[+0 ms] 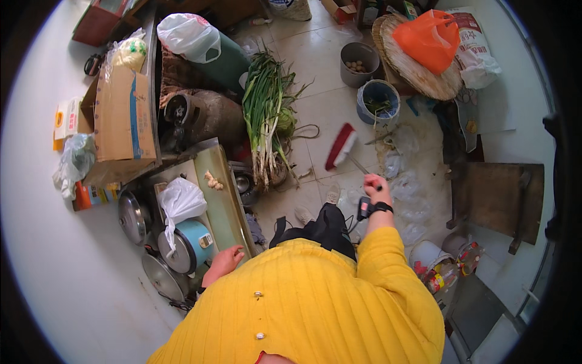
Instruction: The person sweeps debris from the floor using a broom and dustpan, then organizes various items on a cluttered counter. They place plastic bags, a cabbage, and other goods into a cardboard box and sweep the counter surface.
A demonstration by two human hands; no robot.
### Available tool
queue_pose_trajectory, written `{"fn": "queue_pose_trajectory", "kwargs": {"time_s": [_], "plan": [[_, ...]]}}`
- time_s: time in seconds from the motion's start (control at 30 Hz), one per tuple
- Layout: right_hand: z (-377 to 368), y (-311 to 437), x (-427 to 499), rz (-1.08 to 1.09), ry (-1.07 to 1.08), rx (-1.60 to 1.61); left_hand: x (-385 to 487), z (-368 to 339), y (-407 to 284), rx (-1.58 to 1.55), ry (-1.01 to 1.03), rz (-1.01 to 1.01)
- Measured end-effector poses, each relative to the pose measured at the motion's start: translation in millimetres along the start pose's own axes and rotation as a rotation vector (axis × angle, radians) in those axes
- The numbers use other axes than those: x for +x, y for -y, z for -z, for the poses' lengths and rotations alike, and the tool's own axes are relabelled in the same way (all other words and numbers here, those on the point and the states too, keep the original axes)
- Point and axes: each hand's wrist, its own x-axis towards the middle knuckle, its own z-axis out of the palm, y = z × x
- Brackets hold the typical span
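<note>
My right hand (378, 189) grips the handle of a broom (341, 146) with red and white bristles. The broom head hangs over or rests on the tiled floor (318, 59) ahead of my feet; which of the two, I cannot tell. To the right of it lie crumpled clear plastic bags (407, 184) and dirt. My left hand (226, 263) is beside the glass-topped table (223, 200), next to a blue rice cooker (195, 241). It appears to hold nothing, with the thumb a little apart from the bent fingers.
A pile of green onions (268, 118) lies on the floor left of the broom, by a rusty gas cylinder (218, 113). Ahead stand a lined bucket (378, 102) and a grey bin (359, 63) holding round items. A wooden stool (498, 200) and bottles (443, 277) are at right.
</note>
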Motion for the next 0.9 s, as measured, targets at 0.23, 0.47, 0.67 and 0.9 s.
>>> {"fn": "queue_pose_trajectory", "kwargs": {"time_s": [0.23,0.47,0.67,0.9], "plan": [[66,62,-22,-0.628,-0.451,0.379,5,-20,21,-0.055,0.002,-0.031],[60,62,-87,-0.809,-0.343,0.202,25,-8,22,-0.069,-0.034,-0.156],[-13,81,-84,-0.735,-0.184,-0.260,44,6,16,-0.105,-0.099,-0.258],[-80,82,-60,-0.819,-0.095,-0.423,47,-22,46,-0.109,-0.307,-0.227]]}}
